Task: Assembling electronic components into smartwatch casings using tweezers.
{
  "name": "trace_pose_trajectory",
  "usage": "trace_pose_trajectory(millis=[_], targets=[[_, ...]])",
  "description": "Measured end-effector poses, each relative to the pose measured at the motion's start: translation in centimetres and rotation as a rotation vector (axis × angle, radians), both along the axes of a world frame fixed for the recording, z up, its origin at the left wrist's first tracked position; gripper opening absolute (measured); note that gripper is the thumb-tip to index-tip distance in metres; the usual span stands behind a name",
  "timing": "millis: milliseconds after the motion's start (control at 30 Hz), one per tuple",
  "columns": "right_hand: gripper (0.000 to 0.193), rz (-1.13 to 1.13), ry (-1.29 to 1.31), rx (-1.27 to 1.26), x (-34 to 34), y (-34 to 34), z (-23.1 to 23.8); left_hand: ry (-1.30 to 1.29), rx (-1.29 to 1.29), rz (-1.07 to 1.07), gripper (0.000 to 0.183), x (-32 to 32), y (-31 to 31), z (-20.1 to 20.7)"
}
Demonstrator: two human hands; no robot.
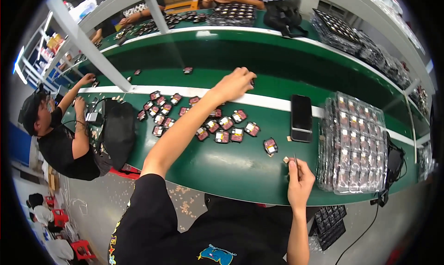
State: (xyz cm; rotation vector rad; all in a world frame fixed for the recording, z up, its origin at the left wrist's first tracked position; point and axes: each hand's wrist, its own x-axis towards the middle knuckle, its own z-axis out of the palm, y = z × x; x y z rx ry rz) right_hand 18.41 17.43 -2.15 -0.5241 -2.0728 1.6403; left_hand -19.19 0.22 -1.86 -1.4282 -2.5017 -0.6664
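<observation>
My left hand [235,85] reaches across the white rail [270,102] onto the green belt. Its fingers are curled, and a small dark thing mostly hidden by them shows at their tips. Near the front of the bench, my right hand [300,182] pinches thin dark tweezers [296,160]. A tiny tan piece [286,160] is beside the tweezers' tip; I cannot tell whether it is gripped. One small black module with a red-and-white face [270,146] lies apart, left of my right hand. Several similar modules [222,136] lie scattered beneath my left forearm.
A black phone [301,118] lies right of the modules. Stacked clear plastic trays [354,145] stand at the right, with a black bag [394,165] behind. A co-worker [69,135] sits at the left near a black backpack [119,133]. A slanted post [90,41] rises left.
</observation>
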Motion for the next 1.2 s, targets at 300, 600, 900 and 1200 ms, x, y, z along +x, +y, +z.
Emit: trace_pose_trajectory(millis=[300,600,900,1200], targets=[[0.019,-0.042,0.0,0.062,0.6,0.2,0.0,-0.29,0.084,-0.248,0.04,6.2,-5.7,4.1],[0.019,-0.042,0.07,0.091,0.0,-0.2,-0.6,0.025,-0.176,0.632,0.036,-7.8,-12.9,0.1],[0.02,-0.097,0.097,0.117,0.2,0.1,-0.8,-0.129,0.264,0.017,0.035,3.5,-6.9,3.5],[0.026,-0.064,0.1,0.132,1.0,0.2,-1.2,-0.447,-0.027,-0.722,0.059,24.2,-2.4,0.9]])
